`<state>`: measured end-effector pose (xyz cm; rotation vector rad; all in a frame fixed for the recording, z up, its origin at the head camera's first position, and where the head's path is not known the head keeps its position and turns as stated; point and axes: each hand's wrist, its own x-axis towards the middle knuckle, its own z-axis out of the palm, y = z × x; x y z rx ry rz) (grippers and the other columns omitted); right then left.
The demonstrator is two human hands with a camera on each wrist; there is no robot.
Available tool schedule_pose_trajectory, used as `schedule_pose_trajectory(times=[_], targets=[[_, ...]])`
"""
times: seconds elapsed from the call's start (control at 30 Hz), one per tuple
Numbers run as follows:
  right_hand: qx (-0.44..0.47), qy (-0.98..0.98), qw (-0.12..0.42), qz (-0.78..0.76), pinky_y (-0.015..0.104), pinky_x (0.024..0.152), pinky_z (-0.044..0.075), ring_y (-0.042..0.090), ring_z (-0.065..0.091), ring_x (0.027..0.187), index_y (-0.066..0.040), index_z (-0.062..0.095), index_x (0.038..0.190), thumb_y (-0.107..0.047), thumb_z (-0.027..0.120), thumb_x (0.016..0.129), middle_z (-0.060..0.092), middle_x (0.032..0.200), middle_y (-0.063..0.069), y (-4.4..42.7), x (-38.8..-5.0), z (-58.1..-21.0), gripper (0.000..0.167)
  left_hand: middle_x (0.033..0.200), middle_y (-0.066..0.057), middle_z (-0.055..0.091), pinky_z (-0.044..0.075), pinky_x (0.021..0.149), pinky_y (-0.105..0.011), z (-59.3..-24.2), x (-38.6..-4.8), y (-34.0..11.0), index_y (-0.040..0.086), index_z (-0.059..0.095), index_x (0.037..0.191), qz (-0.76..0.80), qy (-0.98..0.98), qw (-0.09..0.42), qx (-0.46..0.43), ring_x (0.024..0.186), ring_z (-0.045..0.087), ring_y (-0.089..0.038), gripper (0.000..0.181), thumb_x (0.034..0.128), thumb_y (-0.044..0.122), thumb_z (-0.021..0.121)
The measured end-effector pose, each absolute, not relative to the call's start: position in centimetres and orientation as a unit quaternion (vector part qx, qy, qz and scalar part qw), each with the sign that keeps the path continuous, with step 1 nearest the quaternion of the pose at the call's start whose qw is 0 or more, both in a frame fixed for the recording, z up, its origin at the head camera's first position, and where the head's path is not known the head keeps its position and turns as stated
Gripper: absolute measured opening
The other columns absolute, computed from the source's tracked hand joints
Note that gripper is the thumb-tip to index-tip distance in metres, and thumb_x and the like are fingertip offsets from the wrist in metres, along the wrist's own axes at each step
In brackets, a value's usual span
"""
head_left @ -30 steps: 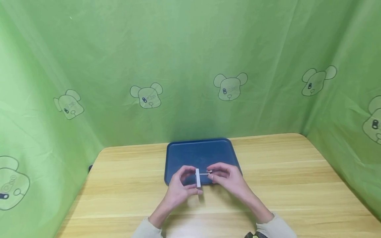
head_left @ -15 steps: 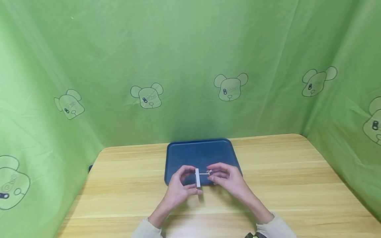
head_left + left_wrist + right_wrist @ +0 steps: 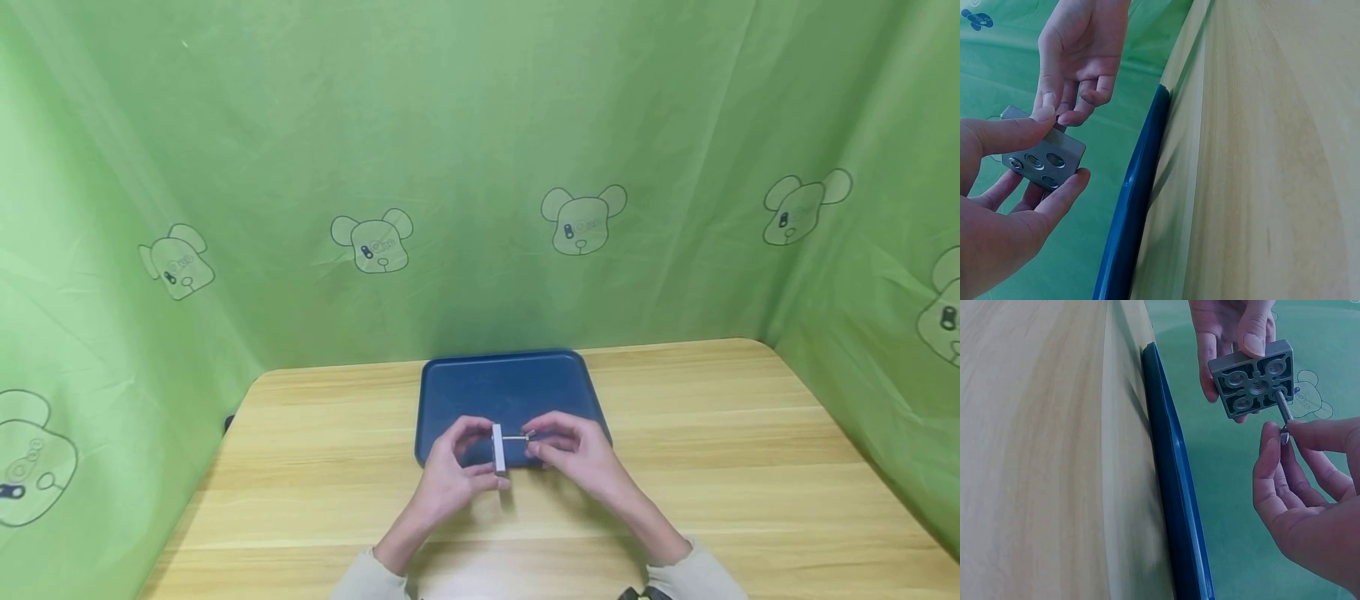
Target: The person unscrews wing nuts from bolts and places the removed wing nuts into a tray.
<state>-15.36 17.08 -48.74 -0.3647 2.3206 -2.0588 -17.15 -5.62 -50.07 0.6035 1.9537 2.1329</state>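
Observation:
A square grey block (image 3: 1244,394) is held up on edge by my left hand (image 3: 447,479), thumb and fingers on its opposite edges. The right wrist view shows its hollowed side with several round sockets. Its flat face (image 3: 1034,153), with several round holes, shows in the left wrist view. From the hollowed side sticks out a threaded screw (image 3: 1284,405), set in one corner socket. My right hand (image 3: 577,454) pinches the screw's outer end between thumb and index finger. The fingers partly cover its small metal head, which looks winged in the head view.
Beneath and beyond both hands a blue tray (image 3: 510,383) lies on the wood-grain table (image 3: 712,450). Green curtains (image 3: 465,150) with bear-head prints stand around the table's back and sides. A dark object (image 3: 645,593) shows by the right sleeve.
The screw's head has turned between the right thumb and finger, and the right fingers have shifted slightly. The left hand and block have stayed in place.

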Motion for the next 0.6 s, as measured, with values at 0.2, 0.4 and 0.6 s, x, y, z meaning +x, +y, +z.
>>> schedule_pose_trajectory(times=[0.2,0.4,0.6], targets=[[-0.112,0.752,0.0,-0.649,0.044,0.081,0.067,0.032,0.073,0.098,0.003,0.07,0.113,-0.007,0.074,0.093,0.069,0.117,0.025,17.01,-15.45,-48.76,0.022,0.132,-0.017,0.058,0.062,0.095,-0.039,-50.03,-17.08,-5.64,0.002,0.058,0.127,0.715,0.662,0.092,0.202,0.133,0.051,-0.045,0.07,0.0648,-0.019,0.083],[-0.107,0.753,-0.003,-0.649,0.035,0.076,0.067,0.032,0.073,0.095,0.003,0.07,0.112,-0.014,0.067,0.1,0.07,0.111,0.025,16.95,-15.48,-48.65,0.021,0.133,-0.017,0.059,0.062,0.095,-0.038,-49.96,-17.01,-5.65,0.003,0.058,0.127,0.706,0.673,0.089,0.2,0.132,0.055,-0.038,0.071,0.0643,-0.018,0.084],[-0.107,0.751,-0.007,-0.652,0.035,0.075,0.067,0.03,0.072,0.093,0.003,0.07,0.111,-0.013,0.065,0.101,0.068,0.111,0.031,17.0,-15.55,-48.71,0.02,0.136,-0.026,0.055,0.062,0.095,-0.038,-49.92,-16.99,-5.63,0.001,0.058,0.128,0.71,0.669,0.093,0.202,0.132,0.054,-0.04,0.071,0.0644,-0.018,0.084]])
